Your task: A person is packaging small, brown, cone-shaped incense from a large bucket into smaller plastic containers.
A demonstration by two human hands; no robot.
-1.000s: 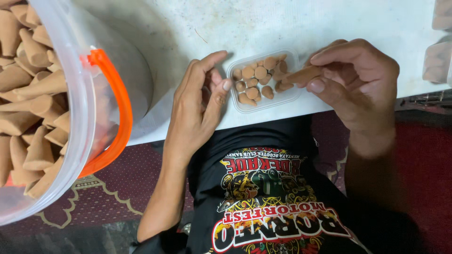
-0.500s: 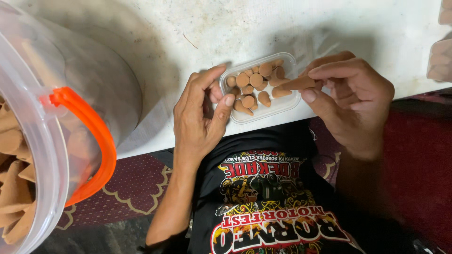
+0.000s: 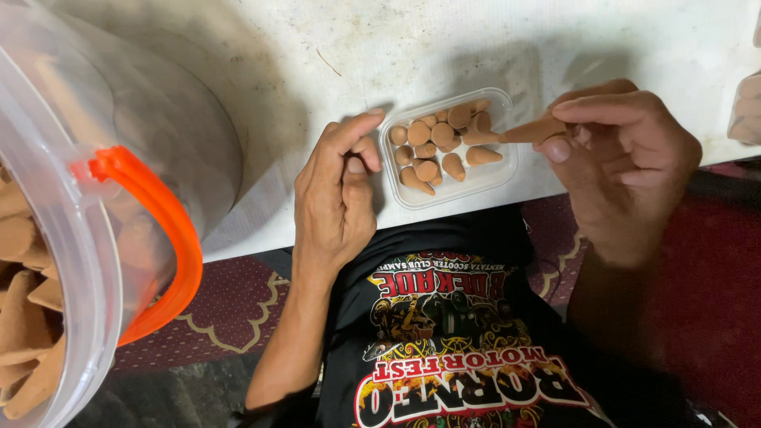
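Right hand (image 3: 626, 158) is pinching a cone (image 3: 533, 131) over the tray (image 3: 396, 182); left hand (image 3: 337, 194) is bracing, empty. Cone looks light, brittle: grip mid-body, gently.

I sit at a white, scuffed table (image 3: 333, 55). Below its near edge lies a dark red patterned rug (image 3: 230, 305), with bare grey floor (image 3: 158, 396) beyond the rug.

Left hand (image 3: 337, 198) sits mid-frame, palm down, fingers loosely curled, thumb tucked in, index stretched up and to the right. Forearm runs down to the bottom edge. Right hand (image 3: 626, 162) at the right side, thumb + index pinched together, other fingers bent, wrist angled down-right.
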